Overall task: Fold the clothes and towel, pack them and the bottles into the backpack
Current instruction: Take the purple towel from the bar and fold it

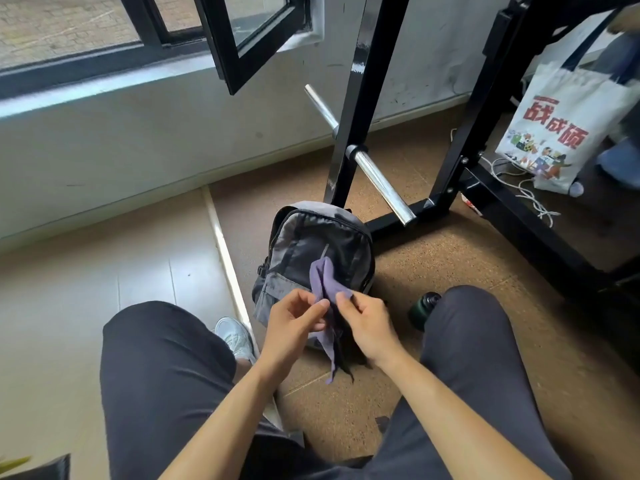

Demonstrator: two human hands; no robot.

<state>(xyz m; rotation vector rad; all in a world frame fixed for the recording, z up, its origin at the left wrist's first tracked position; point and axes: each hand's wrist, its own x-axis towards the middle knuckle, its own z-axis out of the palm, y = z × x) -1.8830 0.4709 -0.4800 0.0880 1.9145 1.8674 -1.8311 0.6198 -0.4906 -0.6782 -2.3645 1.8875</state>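
My left hand (297,318) and right hand (367,325) each pinch a limp purple cloth (327,280) before the grey-and-black nylon backpack (311,244); a slack pinch could drop it, unfolded.

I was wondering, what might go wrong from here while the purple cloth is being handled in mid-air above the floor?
1. The thin purple cloth is only pinched between the left hand and the right hand, with a loose tail dangling. With no flat surface under it, it may slip or fold unevenly.
2. The dark green bottle sits close beside the right knee. A shift of that leg could knock it over.
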